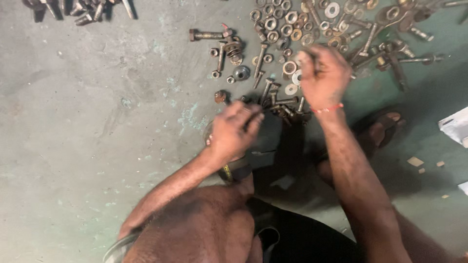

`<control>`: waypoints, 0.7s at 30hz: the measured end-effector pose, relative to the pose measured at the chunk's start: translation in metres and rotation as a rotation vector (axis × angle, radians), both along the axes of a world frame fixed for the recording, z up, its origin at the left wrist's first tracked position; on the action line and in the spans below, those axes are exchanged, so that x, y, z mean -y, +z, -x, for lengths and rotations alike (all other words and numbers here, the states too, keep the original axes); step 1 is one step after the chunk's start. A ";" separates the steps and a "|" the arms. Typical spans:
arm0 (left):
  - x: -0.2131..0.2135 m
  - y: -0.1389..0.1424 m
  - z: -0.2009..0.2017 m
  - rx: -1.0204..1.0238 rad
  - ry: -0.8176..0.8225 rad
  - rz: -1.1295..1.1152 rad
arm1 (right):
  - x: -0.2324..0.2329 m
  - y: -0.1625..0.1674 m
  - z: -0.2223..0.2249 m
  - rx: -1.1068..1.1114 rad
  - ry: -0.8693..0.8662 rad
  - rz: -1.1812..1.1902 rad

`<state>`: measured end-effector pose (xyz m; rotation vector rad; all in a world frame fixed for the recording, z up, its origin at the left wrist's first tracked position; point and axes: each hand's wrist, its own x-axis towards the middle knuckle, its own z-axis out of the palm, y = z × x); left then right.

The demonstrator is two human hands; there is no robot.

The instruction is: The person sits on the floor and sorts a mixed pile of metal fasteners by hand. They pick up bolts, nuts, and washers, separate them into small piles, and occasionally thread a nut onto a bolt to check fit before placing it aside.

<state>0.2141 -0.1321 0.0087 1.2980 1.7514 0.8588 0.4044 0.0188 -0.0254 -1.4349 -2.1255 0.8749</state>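
Rusty bolts, nuts and washers [292,29] lie spread over a grey-green concrete floor [97,122]. My left hand [233,132] is closed around a dark bolt, just below a small cluster of bolts [280,100]. My right hand [324,75], with a red thread at the wrist, hovers over the washers with its fingers curled; motion blur hides whether it holds anything. A large bolt [208,34] lies apart at the upper middle.
More bolts [83,9] lie at the top left. My sandalled foot [382,129] rests at the right, my knee [204,229] low in the middle. White paper [456,126] and small scraps [415,161] lie at the right edge.
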 end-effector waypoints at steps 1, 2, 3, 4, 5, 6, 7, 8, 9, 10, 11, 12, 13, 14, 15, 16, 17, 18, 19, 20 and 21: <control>0.002 -0.005 0.009 -0.014 0.034 0.009 | -0.001 0.004 -0.006 0.046 -0.022 0.002; 0.003 -0.010 0.020 -0.041 0.100 -0.033 | -0.001 0.008 -0.010 0.088 -0.040 0.005; 0.004 -0.014 0.032 -0.066 0.167 -0.070 | 0.002 0.013 -0.013 0.076 -0.031 0.008; 0.007 -0.015 0.042 -0.088 0.223 -0.104 | 0.007 0.017 -0.015 0.067 -0.031 0.013; 0.007 -0.017 0.049 -0.094 0.252 -0.076 | 0.009 0.020 -0.016 0.064 -0.036 0.010; 0.005 -0.019 0.056 -0.104 0.284 -0.055 | 0.012 0.019 -0.013 0.031 -0.029 0.013; 0.004 -0.020 0.060 -0.119 0.319 -0.030 | 0.016 0.015 -0.005 -0.006 -0.019 0.021; 0.002 -0.020 0.061 -0.114 0.322 -0.030 | 0.019 0.012 0.002 -0.038 -0.007 0.033; 0.001 -0.020 0.060 -0.112 0.328 -0.026 | 0.019 0.007 0.008 -0.018 0.020 0.011; 0.001 -0.020 0.061 -0.120 0.334 -0.025 | 0.018 0.000 0.018 -0.008 0.047 -0.013; -0.001 -0.019 0.061 -0.125 0.328 -0.035 | 0.020 -0.003 0.024 0.005 0.074 -0.037; -0.001 -0.018 0.060 -0.126 0.320 -0.040 | 0.023 -0.003 0.026 -0.077 0.032 0.081; -0.002 -0.018 0.060 -0.126 0.313 -0.048 | 0.022 -0.002 0.025 -0.158 -0.009 0.196; -0.004 -0.018 0.060 -0.156 0.294 -0.073 | 0.022 0.001 0.023 -0.237 -0.048 0.307; -0.005 -0.018 0.060 -0.183 0.275 -0.091 | 0.021 0.008 0.016 -0.501 -0.141 0.527; -0.006 -0.018 0.059 -0.209 0.253 -0.108 | 0.020 0.016 0.007 -0.764 -0.238 0.749; -0.008 -0.018 0.057 -0.261 0.217 -0.102 | 0.018 0.022 -0.001 -1.028 -0.339 0.962; -0.010 -0.019 0.055 -0.308 0.179 -0.102 | 0.015 0.024 -0.005 -0.970 -0.388 0.970; -0.013 -0.021 0.051 -0.354 0.142 -0.104 | 0.011 0.023 -0.008 -0.910 -0.437 0.976; -0.017 -0.023 0.048 -0.367 0.141 -0.116 | 0.008 0.022 -0.010 -0.853 -0.484 0.983; -0.020 -0.025 0.044 -0.383 0.142 -0.128 | 0.006 0.015 -0.007 -0.683 -0.357 0.749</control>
